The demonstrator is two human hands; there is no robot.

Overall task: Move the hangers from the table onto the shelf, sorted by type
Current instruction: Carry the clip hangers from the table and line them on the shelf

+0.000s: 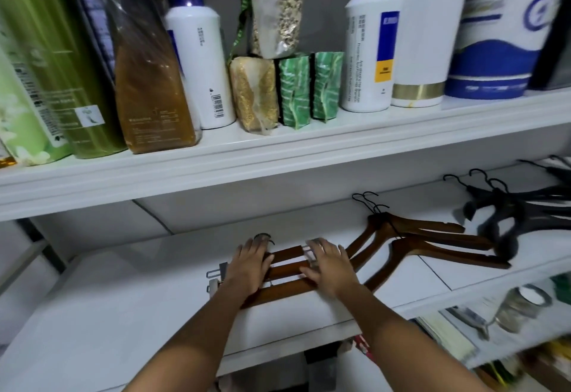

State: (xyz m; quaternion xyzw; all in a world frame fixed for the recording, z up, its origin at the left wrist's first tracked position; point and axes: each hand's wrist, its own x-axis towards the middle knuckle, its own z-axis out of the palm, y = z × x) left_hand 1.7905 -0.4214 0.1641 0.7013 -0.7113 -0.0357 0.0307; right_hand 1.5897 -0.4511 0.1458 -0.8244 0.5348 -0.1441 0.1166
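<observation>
White middle shelf: carries all the hangers in three groups, left to right.
Upper shelf board: lined with tall white bottles with blue necks, green and amber packs, and small bags of grain.
Black plastic hangers: piled at the far right of the middle shelf, hooks pointing to the back.
Brown wooden coat hangers with black wire hooks: overlapping, between the black pile and the hands.
Brown wooden clip hangers: stacked flat near the shelf's front edge, under both hands.
Left hand: laid flat on the stack's left part, fingers stretched out, gripping nothing.
Right hand: spread flat on the stack's right end, fingers splayed.
Metal clips: stick out just left of the left hand.
</observation>
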